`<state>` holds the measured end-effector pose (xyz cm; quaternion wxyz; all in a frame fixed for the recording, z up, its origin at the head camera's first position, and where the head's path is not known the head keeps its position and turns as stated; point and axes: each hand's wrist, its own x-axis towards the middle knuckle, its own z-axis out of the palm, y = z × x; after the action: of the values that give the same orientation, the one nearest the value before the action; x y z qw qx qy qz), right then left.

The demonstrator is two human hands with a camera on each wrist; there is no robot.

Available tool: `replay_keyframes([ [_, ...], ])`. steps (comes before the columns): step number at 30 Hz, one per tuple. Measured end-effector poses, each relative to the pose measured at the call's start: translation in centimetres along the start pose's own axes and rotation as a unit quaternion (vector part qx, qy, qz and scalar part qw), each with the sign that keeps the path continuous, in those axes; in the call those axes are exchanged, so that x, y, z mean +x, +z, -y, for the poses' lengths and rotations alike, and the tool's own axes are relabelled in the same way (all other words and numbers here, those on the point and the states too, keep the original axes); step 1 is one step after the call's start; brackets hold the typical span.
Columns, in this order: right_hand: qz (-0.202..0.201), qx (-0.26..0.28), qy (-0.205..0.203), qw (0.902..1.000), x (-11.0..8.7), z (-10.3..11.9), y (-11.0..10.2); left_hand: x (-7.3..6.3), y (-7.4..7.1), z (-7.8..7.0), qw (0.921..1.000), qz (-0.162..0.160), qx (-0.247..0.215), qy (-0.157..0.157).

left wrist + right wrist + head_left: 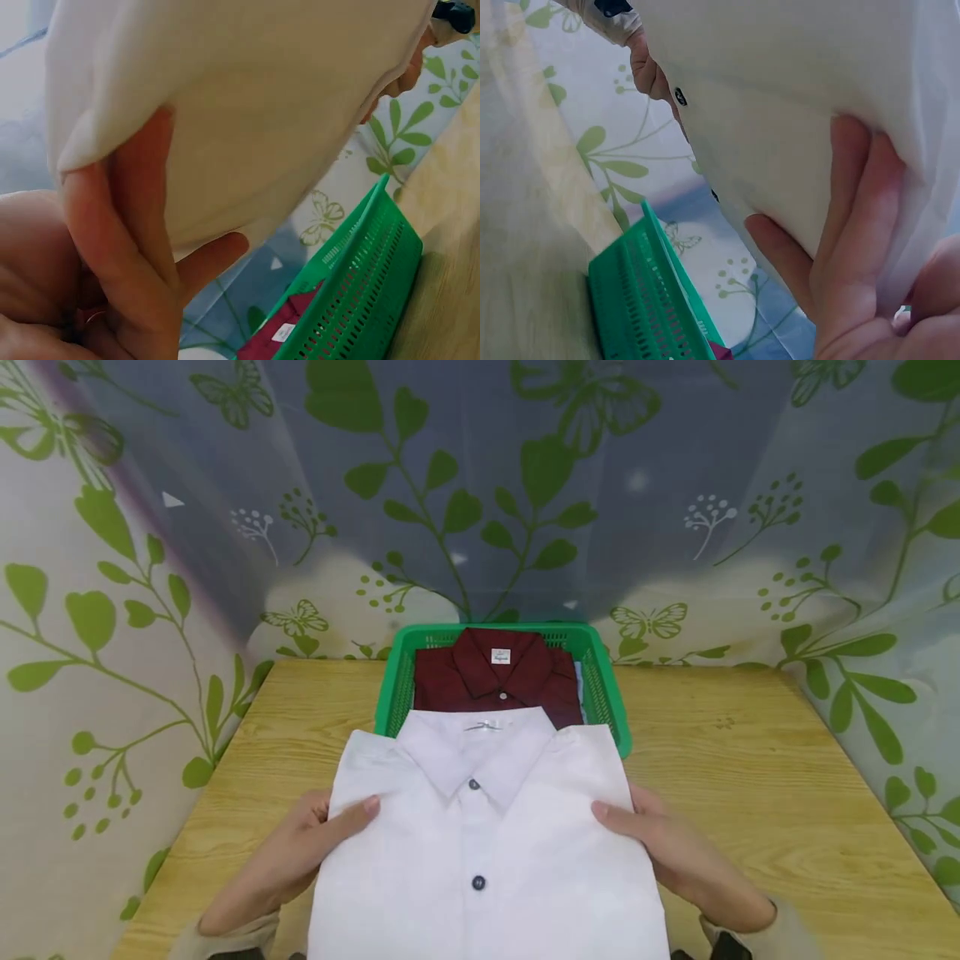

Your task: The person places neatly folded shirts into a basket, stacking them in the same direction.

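Observation:
A folded white shirt (420,860) with a collar and dark buttons is held up in front of the body, collar toward the far side. My left hand (307,835) grips its left side, thumb on the front and fingers behind. On the opposite edge my right hand (667,839) pinches it the same way. Both wrist views show fingers (142,195) and fingers (855,202) spread against the shirt's underside. Just beyond the collar, a folded dark red shirt (435,681) lies in a green plastic basket (617,727), its lower part hidden by the white shirt.
The basket stands on a wood-grain table (720,735), near its back edge. A bit of light blue cloth (579,685) shows at the red shirt's right side. A curtain (480,527) with leaves and butterflies encloses the table at the back and sides.

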<state>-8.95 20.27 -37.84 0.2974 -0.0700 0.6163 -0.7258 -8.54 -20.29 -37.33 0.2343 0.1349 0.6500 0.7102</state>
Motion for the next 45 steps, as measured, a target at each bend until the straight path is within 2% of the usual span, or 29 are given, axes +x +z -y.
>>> replay_keyframes([
  [5,-0.038,-0.024,0.015,0.9989,0.7,1.2,-0.9,1.8,-0.3,-0.7,0.9995,-0.013,0.022,-0.019],
  [13,-0.064,-0.048,0.013,0.9967,3.0,3.0,-2.2,5.1,-1.3,-2.1,0.9968,-0.046,0.039,-0.053],
  [18,-0.073,-0.046,0.011,0.9962,5.0,4.5,-3.4,7.8,-2.2,-2.8,0.9944,-0.075,0.055,-0.051],
  [23,-0.071,-0.033,0.002,0.9969,7.4,6.0,-4.8,10.7,-3.6,-3.4,0.9937,-0.083,0.053,-0.052],
  [29,-0.062,-0.025,0.002,0.9977,10.7,7.2,-6.8,14.0,-5.1,-3.8,0.993,-0.087,0.073,-0.033],
  [35,-0.052,-0.029,0.016,0.9981,13.7,7.6,-8.7,17.1,-6.4,-3.7,0.9895,-0.103,0.096,-0.031],
  [39,-0.056,-0.046,0.024,0.9971,15.3,7.4,-9.5,18.9,-7.2,-3.1,0.9857,-0.116,0.112,-0.049],
  [45,-0.065,-0.038,0.029,0.9967,16.7,6.7,-10.3,20.9,-7.4,-1.7,0.9746,-0.164,0.132,-0.077],
])
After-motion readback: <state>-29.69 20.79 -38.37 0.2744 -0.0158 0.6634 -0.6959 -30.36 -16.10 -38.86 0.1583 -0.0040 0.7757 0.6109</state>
